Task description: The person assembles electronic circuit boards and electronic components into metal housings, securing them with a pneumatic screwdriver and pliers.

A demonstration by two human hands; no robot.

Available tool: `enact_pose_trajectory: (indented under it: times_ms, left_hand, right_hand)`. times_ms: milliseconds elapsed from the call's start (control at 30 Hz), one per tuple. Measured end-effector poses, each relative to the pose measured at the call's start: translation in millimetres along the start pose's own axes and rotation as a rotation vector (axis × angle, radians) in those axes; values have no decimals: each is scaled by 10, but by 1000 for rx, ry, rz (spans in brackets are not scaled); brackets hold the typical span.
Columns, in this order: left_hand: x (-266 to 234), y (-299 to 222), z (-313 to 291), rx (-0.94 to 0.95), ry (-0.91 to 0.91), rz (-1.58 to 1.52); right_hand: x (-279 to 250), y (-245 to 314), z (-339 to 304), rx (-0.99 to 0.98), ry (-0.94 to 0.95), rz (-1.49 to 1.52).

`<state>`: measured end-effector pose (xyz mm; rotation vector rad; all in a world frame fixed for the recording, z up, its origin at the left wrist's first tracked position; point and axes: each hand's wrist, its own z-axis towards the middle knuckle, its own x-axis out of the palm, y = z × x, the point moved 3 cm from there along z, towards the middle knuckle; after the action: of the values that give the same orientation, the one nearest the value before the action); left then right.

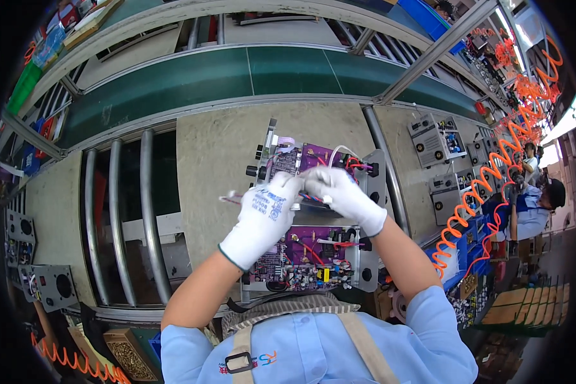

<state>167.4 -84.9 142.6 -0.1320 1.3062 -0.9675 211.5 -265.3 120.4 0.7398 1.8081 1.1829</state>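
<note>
Both my hands wear white gloves and meet above a purple circuit-board assembly (315, 153) in an open metal chassis. My left hand (262, 214) is closed with its fingers pinched together; a thin cable (232, 197) with a small connector sticks out on its left side. Opposite it, my right hand (347, 197) pinches at the same spot, with red and blue wires passing just under its fingers. The exact piece between the fingertips is hidden. Nearer my body lies a second purple board unit (307, 259) with many components.
The units lie on a pale board (211, 141) on a roller conveyor (118, 224). More metal units (438, 141) stand to the right, another (54, 285) at the left. Orange coiled hoses (473, 198) hang at the right, where another person (534, 208) is working.
</note>
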Motion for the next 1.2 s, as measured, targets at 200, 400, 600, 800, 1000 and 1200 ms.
enact_pose_trajectory:
  times_ms: [200,400,600,800,1000,1200]
  left_hand:
    - [-113,-53,-506,-131,155,113]
    - [-82,-14,-608,-69,102,42]
    - [-81,21,-614,-63,96,-38]
    - [-105,53,-570,-63,89,-71]
    - [-116,19,-599,-45,47,-88]
    - [-161,-4,-680,-46,-77,-58]
  right_hand:
    - [-264,-1,546,238,-71,-572]
    - [-224,75,603,369,-20,-501]
    - [-241,83,683,346,-7,-559]
    - [-193,163,819,457,-3,-609]
    - [-237,108,804,518,-25,-551]
    - [-163,91,587,320,-114,-631]
